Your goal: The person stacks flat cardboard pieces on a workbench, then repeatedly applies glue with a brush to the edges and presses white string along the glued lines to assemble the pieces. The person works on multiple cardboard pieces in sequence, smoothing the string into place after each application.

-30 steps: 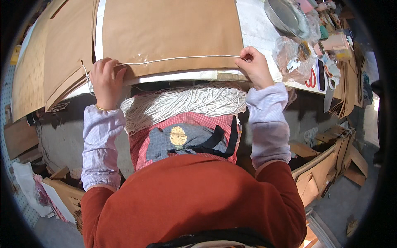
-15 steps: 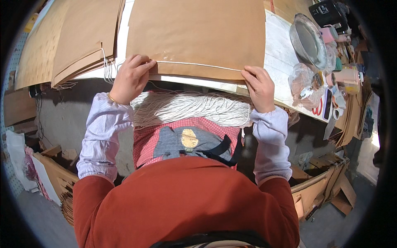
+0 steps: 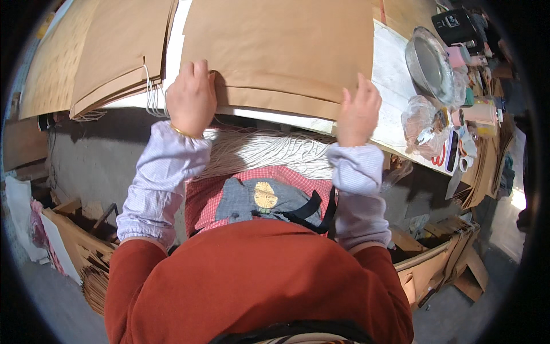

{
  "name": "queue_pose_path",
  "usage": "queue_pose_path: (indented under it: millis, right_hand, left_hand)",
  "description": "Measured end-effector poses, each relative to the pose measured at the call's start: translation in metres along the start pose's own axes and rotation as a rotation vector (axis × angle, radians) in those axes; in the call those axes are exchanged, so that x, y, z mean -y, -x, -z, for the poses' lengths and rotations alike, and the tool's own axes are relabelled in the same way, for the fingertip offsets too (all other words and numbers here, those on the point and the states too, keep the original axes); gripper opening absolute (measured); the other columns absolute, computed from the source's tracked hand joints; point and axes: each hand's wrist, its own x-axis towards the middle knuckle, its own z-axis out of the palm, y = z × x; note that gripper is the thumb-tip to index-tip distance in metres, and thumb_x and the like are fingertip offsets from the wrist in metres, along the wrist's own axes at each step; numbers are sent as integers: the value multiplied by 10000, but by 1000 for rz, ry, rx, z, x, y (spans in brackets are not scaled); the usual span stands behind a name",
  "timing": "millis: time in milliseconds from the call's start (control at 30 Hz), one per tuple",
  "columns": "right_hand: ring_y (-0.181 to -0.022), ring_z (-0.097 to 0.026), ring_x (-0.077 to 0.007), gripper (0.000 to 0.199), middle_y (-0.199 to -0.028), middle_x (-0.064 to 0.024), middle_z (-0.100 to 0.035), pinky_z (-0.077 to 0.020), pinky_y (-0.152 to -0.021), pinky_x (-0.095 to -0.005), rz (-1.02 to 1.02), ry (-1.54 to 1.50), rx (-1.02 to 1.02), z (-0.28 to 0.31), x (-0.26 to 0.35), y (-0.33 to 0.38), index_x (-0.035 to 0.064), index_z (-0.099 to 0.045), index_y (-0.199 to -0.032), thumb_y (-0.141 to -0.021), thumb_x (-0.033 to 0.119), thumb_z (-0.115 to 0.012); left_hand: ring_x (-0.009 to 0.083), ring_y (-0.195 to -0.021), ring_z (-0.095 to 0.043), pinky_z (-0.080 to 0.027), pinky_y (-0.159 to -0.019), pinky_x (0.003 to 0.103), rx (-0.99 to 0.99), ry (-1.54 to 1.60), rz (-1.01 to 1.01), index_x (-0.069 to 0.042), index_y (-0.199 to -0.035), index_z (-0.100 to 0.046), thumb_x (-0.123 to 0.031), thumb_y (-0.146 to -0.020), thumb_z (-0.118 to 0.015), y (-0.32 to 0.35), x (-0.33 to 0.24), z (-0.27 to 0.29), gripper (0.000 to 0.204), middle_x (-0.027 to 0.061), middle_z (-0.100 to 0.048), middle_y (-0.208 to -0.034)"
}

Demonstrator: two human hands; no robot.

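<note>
Bundle of cords (image 3: 269,152) in lap; left hand (image 3: 191,98) and right hand (image 3: 358,112), both closed, press folded brown sheet (image 3: 281,57) at bench (image 3: 395,74) near edge; uneven pressure could skew fold.

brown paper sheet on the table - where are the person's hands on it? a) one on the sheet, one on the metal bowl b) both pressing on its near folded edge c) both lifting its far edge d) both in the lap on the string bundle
b: the left hand and right hand both rest on the near folded edge of the brown paper sheet, away from the metal bowl and above the string bundle.
</note>
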Motion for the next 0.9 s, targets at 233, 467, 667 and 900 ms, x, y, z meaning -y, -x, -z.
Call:
queue_pose_path:
  millis: [233,467,667,900]
  right_hand:
    - [-1418,-273,-366,833,-1521,-222,-300,-203,-1164,-472,315,-224,304,-6,34,35,-51,-312,-1447,-860,441,-640]
    - [-1259,-420,-401,673,-1348,-249,-464,-334,-1058,-462,-151,-363,84,-4,-45,19,-60,-464,-1326,-824,309,-719]
    - [-1052,-517,-353,450,-1102,-150,-581,-413,-925,-445,-269,-410,45,-14,-47,21,7,-592,-1167,-770,150,-748]
    - [-948,-633,-237,455,-1201,-141,-616,-518,-771,-336,-357,-1100,206,25,-38,3,-14,-490,-1330,-881,11,-558]
  left_hand:
    - [397,-1440,-210,-126,-1193,467,264,-132,-157,115,-1427,-289,-582,-801,-617,7,-38,-2,993,293,-265,-1510]
    - [442,-1382,-288,-242,-1144,467,-42,213,-36,101,-1406,-321,-280,-914,-620,15,30,-22,690,305,-319,-1470]
    - [438,-1350,-331,-279,-1118,465,-97,314,37,48,-1300,-481,-121,-896,-618,10,25,-19,459,271,-384,-1446]
    - [428,-1310,-385,-310,-1102,446,-139,509,125,41,-1311,-477,-98,-827,-687,13,31,-13,545,270,-414,-1407]
